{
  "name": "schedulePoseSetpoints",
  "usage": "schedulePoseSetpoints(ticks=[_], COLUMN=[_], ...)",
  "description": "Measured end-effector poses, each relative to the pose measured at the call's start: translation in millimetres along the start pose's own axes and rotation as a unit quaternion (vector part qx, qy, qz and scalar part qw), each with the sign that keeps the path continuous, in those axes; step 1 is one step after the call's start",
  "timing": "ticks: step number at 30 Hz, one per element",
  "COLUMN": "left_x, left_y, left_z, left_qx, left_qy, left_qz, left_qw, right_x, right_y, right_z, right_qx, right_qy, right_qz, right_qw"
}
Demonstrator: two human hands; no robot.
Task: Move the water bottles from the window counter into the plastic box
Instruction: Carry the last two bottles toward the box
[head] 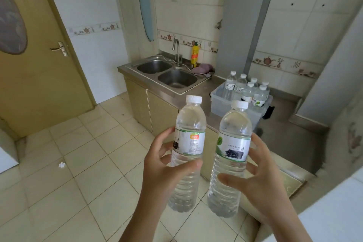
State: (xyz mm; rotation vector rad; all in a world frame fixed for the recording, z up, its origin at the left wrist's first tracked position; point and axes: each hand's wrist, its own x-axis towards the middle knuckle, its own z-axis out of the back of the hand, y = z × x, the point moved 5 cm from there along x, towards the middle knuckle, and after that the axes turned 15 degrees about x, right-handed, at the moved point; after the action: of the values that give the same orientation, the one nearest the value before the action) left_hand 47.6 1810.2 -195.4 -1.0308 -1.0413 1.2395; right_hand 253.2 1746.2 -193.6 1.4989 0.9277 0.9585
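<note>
left hand (165, 165) wraps a bottle (187, 151) mid-body, thumb across the front, fingers curled behind. right hand (255, 179) grips a second bottle (229, 155) the same way, fingers a bit more splayed. both upright, held over the tiled floor near the camera, well short of the plastic box (220, 102), which sits on the counter (198, 92) further off, right of the double sink (167, 72).

risks — the box already holds six bottles (245, 88) bunched on its right side, so free room looks to be on the left; dropping one in on the right likely knocks the standing ones over. the two held bottles are close together and could clash. thin clear ribbed plastic flexes under a squeeze, glossy label wrap is slick — a loose hold could slip, and the tile below is hard.

box is translucent, straight-walled, rigid-looking. caps white, ridged. sink is brushed steel.
</note>
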Motion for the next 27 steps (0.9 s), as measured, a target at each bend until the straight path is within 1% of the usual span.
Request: schedulePoseSetpoints(ticks=[6, 11, 16, 23, 27], left_x=[133.1, 228.1, 301.1, 395.3, 447.0], left_y=[-3.9, -4.5, 9.5, 14.4, 8.2], left_z=[-39.2, -88.7, -147.4, -231.6, -272.5], left_qx=[0.005, 0.007, -0.001, -0.010, -0.008], left_qy=[0.082, 0.120, 0.139, 0.145, 0.144], left_qz=[-0.024, -0.034, -0.013, 0.032, 0.031], left_qw=[0.996, 0.992, 0.990, 0.989, 0.989], right_x=[106.5, 183.6, 259.3, 384.7, 445.6], right_y=[-10.6, -25.6, -42.0, -63.6, -76.4], right_z=[-4.0, 12.7, 38.4, 77.0, 88.6], right_qx=[-0.020, -0.039, -0.040, -0.015, -0.019], right_qy=[-0.064, -0.105, -0.131, -0.133, -0.141], right_qz=[0.004, 0.011, -0.011, -0.042, -0.030], right_qw=[0.998, 0.994, 0.990, 0.990, 0.989])
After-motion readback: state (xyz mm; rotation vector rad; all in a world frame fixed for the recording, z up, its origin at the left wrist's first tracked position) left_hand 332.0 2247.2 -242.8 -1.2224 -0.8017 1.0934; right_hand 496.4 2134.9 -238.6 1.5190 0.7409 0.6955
